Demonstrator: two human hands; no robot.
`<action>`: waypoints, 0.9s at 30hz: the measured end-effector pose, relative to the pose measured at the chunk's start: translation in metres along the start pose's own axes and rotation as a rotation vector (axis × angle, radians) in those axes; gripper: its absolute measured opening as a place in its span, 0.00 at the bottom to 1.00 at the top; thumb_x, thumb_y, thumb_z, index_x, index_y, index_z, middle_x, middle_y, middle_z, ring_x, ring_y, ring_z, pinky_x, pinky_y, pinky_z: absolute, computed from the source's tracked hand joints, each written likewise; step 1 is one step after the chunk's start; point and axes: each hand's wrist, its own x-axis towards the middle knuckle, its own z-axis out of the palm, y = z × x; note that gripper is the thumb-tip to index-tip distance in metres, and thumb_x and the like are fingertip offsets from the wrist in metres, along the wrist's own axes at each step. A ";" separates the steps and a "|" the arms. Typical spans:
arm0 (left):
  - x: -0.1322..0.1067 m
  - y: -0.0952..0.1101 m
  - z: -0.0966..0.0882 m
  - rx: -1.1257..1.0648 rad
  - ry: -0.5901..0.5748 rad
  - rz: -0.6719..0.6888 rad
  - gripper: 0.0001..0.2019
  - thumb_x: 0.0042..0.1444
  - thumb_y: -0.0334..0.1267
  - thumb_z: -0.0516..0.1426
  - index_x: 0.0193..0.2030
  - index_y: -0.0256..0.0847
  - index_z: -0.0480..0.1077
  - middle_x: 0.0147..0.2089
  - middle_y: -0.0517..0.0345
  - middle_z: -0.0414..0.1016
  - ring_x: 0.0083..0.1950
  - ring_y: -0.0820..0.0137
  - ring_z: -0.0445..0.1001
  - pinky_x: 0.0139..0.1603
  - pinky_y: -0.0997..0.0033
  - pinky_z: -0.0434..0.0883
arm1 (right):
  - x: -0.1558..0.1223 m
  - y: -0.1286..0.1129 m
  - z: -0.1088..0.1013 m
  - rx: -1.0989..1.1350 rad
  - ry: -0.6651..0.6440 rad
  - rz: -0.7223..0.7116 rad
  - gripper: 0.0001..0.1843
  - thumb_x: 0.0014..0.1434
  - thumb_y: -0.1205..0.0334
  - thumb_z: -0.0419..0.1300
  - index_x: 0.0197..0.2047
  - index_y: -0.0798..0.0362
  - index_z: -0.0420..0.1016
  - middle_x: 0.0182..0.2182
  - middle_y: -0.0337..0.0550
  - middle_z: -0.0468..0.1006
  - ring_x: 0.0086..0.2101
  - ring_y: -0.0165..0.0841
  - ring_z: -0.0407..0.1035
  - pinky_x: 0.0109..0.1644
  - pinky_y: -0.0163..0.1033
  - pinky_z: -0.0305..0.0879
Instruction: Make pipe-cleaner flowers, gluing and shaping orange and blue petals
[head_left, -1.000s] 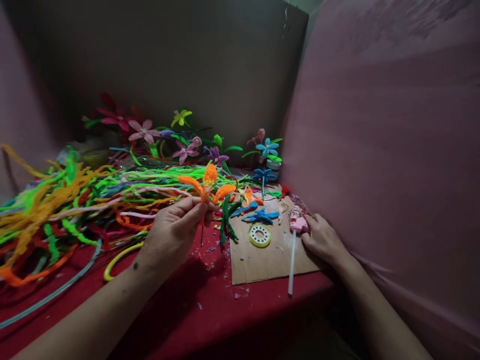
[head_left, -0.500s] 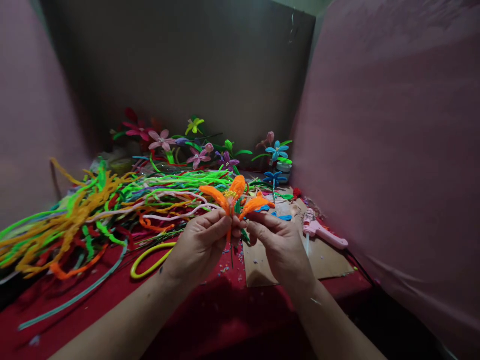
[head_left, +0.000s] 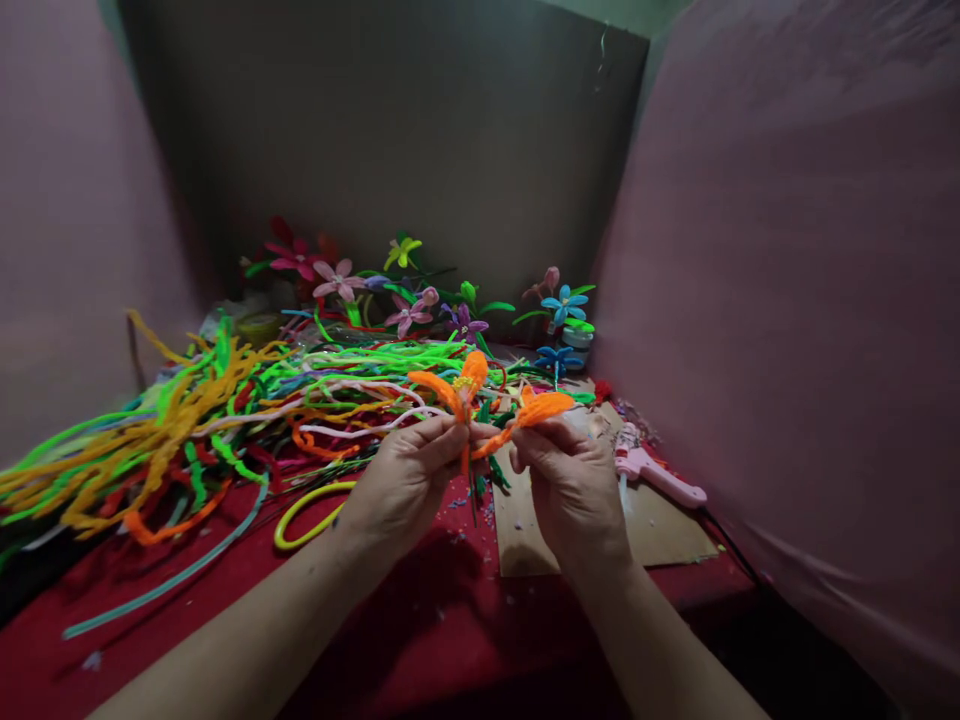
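My left hand [head_left: 409, 475] pinches the base of an orange pipe-cleaner flower [head_left: 474, 368], whose petals spread around a cluster of yellow stamens [head_left: 463, 385]. A thin dark stem pokes out below those fingers. Between the thumb and fingers of my right hand [head_left: 574, 480] is an orange pipe-cleaner petal [head_left: 546, 406], its twisted tail reaching left toward the flower's base. Whether that tail is joined to the flower is hidden by my fingers. Dark green pipe-cleaner pieces [head_left: 496, 470] show just behind, between the two hands.
A large heap of coloured pipe cleaners [head_left: 202, 400] covers the left of the red cloth [head_left: 420, 620]. Finished flowers [head_left: 339, 280] stand along the back. At right, a pink glue gun [head_left: 660, 472] lies on a cardboard sheet [head_left: 660, 530], its cord running off the edge.
My right hand has moved right, away from my left, drawing the orange petal outward so its twisted tail shows. My left hand keeps its pinch. The view has shifted slightly.
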 end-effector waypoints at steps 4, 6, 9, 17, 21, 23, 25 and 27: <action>-0.003 0.006 -0.001 0.309 0.077 0.101 0.10 0.52 0.41 0.59 0.29 0.37 0.75 0.30 0.57 0.72 0.35 0.71 0.66 0.40 0.73 0.62 | 0.000 -0.005 -0.002 -0.117 -0.037 -0.058 0.03 0.43 0.68 0.66 0.21 0.52 0.77 0.19 0.34 0.70 0.23 0.25 0.60 0.30 0.33 0.60; -0.005 0.008 0.001 0.385 0.054 0.142 0.09 0.52 0.41 0.58 0.27 0.38 0.74 0.28 0.59 0.70 0.34 0.71 0.65 0.39 0.74 0.62 | -0.001 -0.005 -0.001 -0.140 -0.042 -0.044 0.02 0.44 0.67 0.66 0.23 0.52 0.77 0.19 0.34 0.71 0.23 0.25 0.60 0.27 0.33 0.59; -0.007 0.006 0.003 0.403 0.048 0.165 0.10 0.53 0.40 0.57 0.26 0.38 0.74 0.27 0.60 0.69 0.33 0.72 0.63 0.37 0.75 0.61 | -0.001 -0.003 0.003 -0.142 -0.056 -0.031 0.01 0.44 0.66 0.66 0.24 0.52 0.78 0.20 0.34 0.72 0.22 0.24 0.59 0.26 0.33 0.58; -0.006 0.001 0.001 0.379 0.030 0.148 0.09 0.52 0.40 0.58 0.27 0.38 0.74 0.27 0.61 0.68 0.32 0.73 0.62 0.37 0.74 0.61 | -0.004 0.000 0.006 -0.244 -0.044 -0.042 0.02 0.44 0.66 0.66 0.25 0.51 0.79 0.20 0.34 0.74 0.23 0.25 0.64 0.33 0.35 0.65; -0.007 0.003 0.003 0.387 0.012 0.145 0.08 0.52 0.39 0.58 0.26 0.38 0.73 0.27 0.60 0.67 0.32 0.72 0.62 0.37 0.73 0.61 | -0.004 0.003 0.003 -0.233 -0.045 -0.044 0.03 0.44 0.65 0.67 0.26 0.51 0.79 0.25 0.35 0.77 0.27 0.27 0.67 0.36 0.36 0.67; -0.007 0.003 0.003 0.404 0.011 0.142 0.09 0.52 0.39 0.57 0.26 0.39 0.73 0.27 0.60 0.67 0.32 0.72 0.63 0.36 0.73 0.61 | -0.004 0.004 0.002 -0.235 -0.054 -0.041 0.03 0.44 0.66 0.67 0.26 0.50 0.79 0.25 0.36 0.78 0.28 0.28 0.68 0.37 0.36 0.67; -0.007 0.003 0.003 0.421 0.012 0.145 0.09 0.52 0.39 0.57 0.25 0.39 0.72 0.26 0.61 0.67 0.31 0.72 0.62 0.36 0.73 0.61 | -0.003 0.005 0.000 -0.233 -0.061 -0.043 0.03 0.44 0.67 0.66 0.26 0.50 0.79 0.26 0.35 0.77 0.29 0.27 0.67 0.38 0.36 0.66; -0.007 0.003 0.003 0.439 0.002 0.142 0.10 0.53 0.39 0.57 0.24 0.39 0.71 0.26 0.62 0.66 0.31 0.73 0.62 0.36 0.73 0.61 | -0.003 0.006 -0.001 -0.230 -0.065 -0.050 0.04 0.45 0.68 0.66 0.26 0.50 0.79 0.26 0.35 0.77 0.29 0.27 0.67 0.38 0.36 0.66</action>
